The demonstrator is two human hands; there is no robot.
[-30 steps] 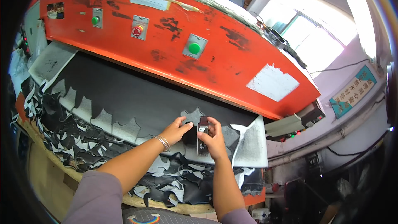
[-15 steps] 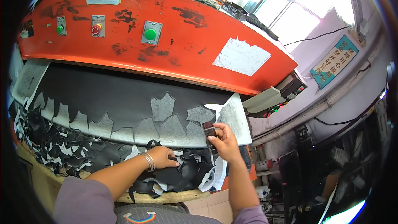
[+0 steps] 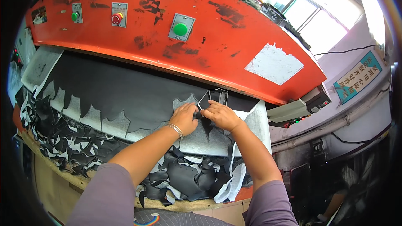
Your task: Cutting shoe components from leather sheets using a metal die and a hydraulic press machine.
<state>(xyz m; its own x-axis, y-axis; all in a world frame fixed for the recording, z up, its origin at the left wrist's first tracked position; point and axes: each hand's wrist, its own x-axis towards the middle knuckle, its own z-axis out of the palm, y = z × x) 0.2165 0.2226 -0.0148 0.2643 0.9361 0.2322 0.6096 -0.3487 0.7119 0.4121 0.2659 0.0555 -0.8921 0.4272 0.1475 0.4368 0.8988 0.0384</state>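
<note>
A metal-edged cutting die (image 3: 226, 98), an angular outline with a bar across its inside, lies on the black sheet material (image 3: 121, 83) beneath the red machine beam. My right hand (image 3: 222, 116) grips its near edge, with fingers bent over it. Beside it, my left hand (image 3: 183, 119) rests on the sheet, fingers stretched toward the die's left corner and thumb apart. Jagged cut-outs along the sheet's near edge expose the pale grey cutting board (image 3: 197, 143). Part of the die is hidden under my fingers.
The red beam (image 3: 138, 37) spans the far side, bearing green buttons (image 3: 180, 29) and a red knob (image 3: 117, 18). Black and white scraps (image 3: 188, 180) pile along the near edge. A control box (image 3: 307, 104) stands at the right.
Both hands have moved forward onto the sheet. My left hand has left the scraps; the dark box-like thing in my right hand now shows as the die, lying flat. The view has shifted.
</note>
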